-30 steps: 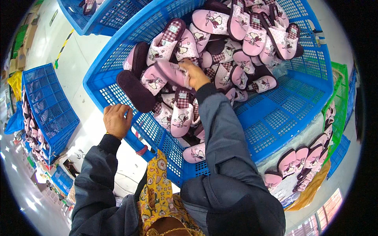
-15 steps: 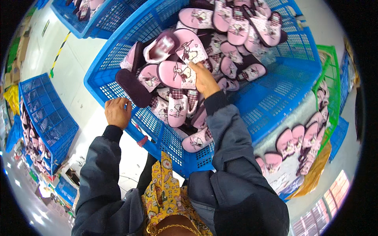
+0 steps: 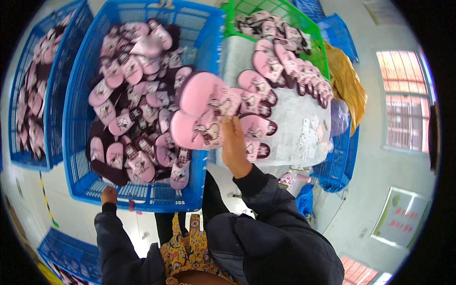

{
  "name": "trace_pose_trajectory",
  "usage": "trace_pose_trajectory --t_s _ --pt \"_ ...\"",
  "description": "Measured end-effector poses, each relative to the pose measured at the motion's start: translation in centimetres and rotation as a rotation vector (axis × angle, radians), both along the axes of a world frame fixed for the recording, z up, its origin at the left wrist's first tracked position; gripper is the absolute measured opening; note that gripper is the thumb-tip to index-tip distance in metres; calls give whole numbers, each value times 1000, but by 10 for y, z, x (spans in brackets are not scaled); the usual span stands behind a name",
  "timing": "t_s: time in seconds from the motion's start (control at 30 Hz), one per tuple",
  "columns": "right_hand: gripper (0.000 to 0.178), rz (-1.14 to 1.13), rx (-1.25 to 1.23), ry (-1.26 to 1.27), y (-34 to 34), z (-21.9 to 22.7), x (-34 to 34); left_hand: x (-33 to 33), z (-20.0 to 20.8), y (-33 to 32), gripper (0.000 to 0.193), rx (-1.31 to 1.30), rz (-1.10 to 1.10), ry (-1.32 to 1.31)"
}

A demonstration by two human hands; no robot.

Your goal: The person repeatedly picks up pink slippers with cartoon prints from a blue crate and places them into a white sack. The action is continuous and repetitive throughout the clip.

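My right hand (image 3: 232, 145) grips a pair of pink slippers (image 3: 198, 90) with dark soles and a cartoon print, raised over the right side of a big blue crate (image 3: 71, 142). The two lie side by side, toes pointing left, my fingers at their open ends. My left hand (image 3: 109, 195) is closed over the crate's front rim at its near left corner. Inside the crate lies a jumbled heap of similar slippers (image 3: 141, 166), some showing their dark soles.
To the right, a table covered in clear plastic (image 3: 285, 137) bears rows of slippers (image 3: 299, 71) and small white tags (image 3: 308, 133). Behind it stands a green crate (image 3: 294, 16) of slippers. Another filled blue crate (image 3: 52, 95) is at the left; a yellow sheet (image 3: 349, 85) hangs at the right.
My view has turned right, toward the table. My right hand has lifted the slippers out of the heap and carried them to the crate's right side. My left hand stays at the rim.
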State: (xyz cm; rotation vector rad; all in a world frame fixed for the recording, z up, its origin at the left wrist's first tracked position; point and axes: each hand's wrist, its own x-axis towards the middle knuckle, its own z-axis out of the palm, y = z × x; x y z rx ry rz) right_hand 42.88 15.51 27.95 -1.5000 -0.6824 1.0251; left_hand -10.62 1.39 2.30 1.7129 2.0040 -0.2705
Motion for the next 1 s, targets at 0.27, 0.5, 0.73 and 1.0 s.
trace_pose_trajectory --t_s 0.27,0.5,0.73,1.0 --pt "25 -471 273 293 -12 4 266 117 49 11 5 106 -629 -37" --pt "35 -164 -408 -1416 25 -39 470 185 74 24 10 -42 -920 37" --pt "35 -180 -120 -1078 73 -95 551 220 85 13 3 -45 -793 18" --pt "23 -459 -63 -254 60 -207 576 211 68 1 9 -159 -735 66"
